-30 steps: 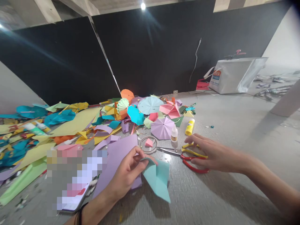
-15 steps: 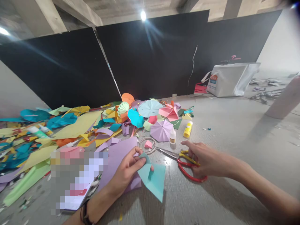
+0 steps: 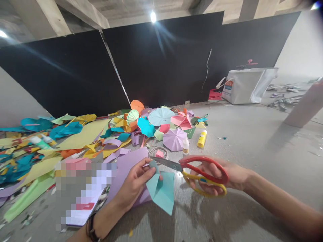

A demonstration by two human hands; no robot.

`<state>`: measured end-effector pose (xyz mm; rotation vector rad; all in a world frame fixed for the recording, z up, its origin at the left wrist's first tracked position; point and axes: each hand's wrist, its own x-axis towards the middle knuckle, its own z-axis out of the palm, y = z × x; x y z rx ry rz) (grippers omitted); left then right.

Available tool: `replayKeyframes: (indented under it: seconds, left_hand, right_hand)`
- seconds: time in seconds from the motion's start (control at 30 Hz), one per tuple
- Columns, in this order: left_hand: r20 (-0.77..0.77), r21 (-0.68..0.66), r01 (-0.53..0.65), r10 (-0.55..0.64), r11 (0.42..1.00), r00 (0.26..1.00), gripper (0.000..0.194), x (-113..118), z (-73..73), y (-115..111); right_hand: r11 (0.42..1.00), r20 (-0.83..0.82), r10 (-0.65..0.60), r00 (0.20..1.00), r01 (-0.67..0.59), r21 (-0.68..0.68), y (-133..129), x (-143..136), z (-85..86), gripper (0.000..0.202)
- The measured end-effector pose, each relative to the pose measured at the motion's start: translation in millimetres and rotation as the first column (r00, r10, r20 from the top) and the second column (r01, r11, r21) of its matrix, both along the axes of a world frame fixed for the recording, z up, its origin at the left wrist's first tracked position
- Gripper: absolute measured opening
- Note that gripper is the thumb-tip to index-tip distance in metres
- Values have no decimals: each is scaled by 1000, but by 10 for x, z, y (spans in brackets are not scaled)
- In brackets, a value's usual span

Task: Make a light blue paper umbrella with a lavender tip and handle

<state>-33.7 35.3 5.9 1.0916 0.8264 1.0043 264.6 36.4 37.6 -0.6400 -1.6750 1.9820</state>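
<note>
A folded piece of turquoise paper (image 3: 163,193) is pinched between the thumb and fingers of my left hand (image 3: 140,179), its lower corner hanging free. My right hand (image 3: 212,171) grips a pair of scissors (image 3: 180,164) with one red and one yellow handle, lifted off the floor. The blades look closed and point left, their tips close to the top of the turquoise paper. Under my left hand lies a sheet of purple paper (image 3: 126,174). Just beyond the blades, a roll of tape (image 3: 165,151) lies flat with a pink paper scrap (image 3: 159,154) at it.
A small white glue bottle (image 3: 185,148) and a yellow glue stick (image 3: 202,139) stand beyond the scissors. Colourful paper scraps (image 3: 83,131) spread across the left. A partly blurred phone-like object (image 3: 83,211) lies left of my wrist. A white bag (image 3: 248,85) stands by the black wall.
My right hand has picked up the scissors from the floor, turned them over and brought the blades towards the turquoise paper. My left hand has shifted slightly left with the paper.
</note>
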Motion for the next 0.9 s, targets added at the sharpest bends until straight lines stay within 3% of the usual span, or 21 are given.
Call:
replayKeyframes:
  seconds: [0.1,0.2,0.37,0.5,0.67,0.77,0.9]
  left_hand:
    - [0,5,8,-8,1000,1000,33,-12,20,10]
    - [-2,-1,23,-23,1000,1000,33,-13,25,13]
    - [0,9,28,-28,1000,1000,31,17,48,-8]
    - [-5,43,10,-9,999,1000,29,29,78,-18]
    - [-27,59,8,-7,998,1000,31,-6,52,6]
    - [-52,70,30,-26,997,998,35,-38,29,9]
    - [-94,87,73,-65,994,993,39,-61,25,-6]
  right_hand:
    - [995,-138,55,989,-66,-74,-79,-93,-44,100]
    - [997,-206,45,978,-57,-55,-127,-152,-123,101]
    - [998,-254,30,967,-44,-51,-152,-228,-306,84]
    - [989,-307,22,951,-66,-135,-192,-255,-270,81]
    - [974,-208,56,977,-99,-202,-232,-168,-69,94]
    - [962,-198,90,976,-137,-238,-264,-125,-46,93]
    - [956,-29,138,990,-141,-256,-310,-113,-61,99]
